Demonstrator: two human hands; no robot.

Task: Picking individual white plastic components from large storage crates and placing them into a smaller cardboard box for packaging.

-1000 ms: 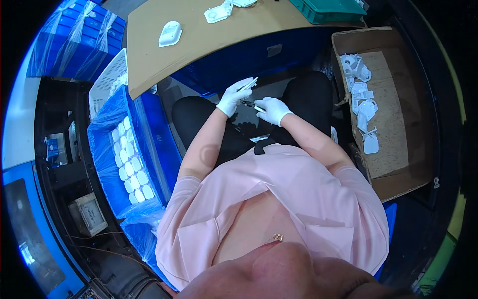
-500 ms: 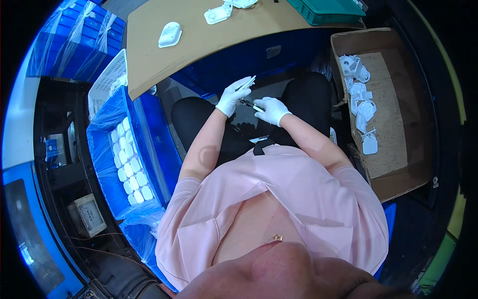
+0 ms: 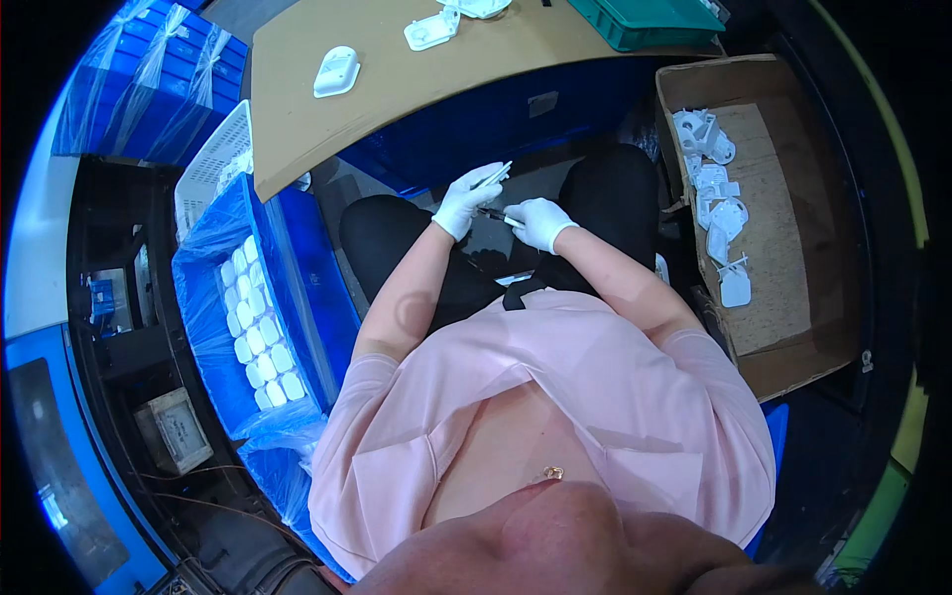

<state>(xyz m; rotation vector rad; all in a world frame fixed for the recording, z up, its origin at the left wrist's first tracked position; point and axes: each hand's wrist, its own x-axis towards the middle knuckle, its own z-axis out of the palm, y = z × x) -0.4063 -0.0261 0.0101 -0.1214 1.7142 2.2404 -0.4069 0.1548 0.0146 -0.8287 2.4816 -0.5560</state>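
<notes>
Working over the lap at frame centre: left hand (image 3: 462,202) pinching a thin white strip (image 3: 494,176), right hand (image 3: 538,223) pinching a dark slim tool (image 3: 494,212). Judging midway: finished white pieces filling the blue bin (image 3: 297,288) left, loose parts waiting in the cardboard box (image 3: 793,297) right.

White casings fill the blue bin (image 3: 297,288); cardboard box (image 3: 793,327) holds, seemingly, plastic brackets (image 3: 716,188).

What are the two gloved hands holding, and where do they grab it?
The left hand pinches a thin white piece at its lower end. The right hand holds a slim dark tool by its rear; its tip points left.
</notes>
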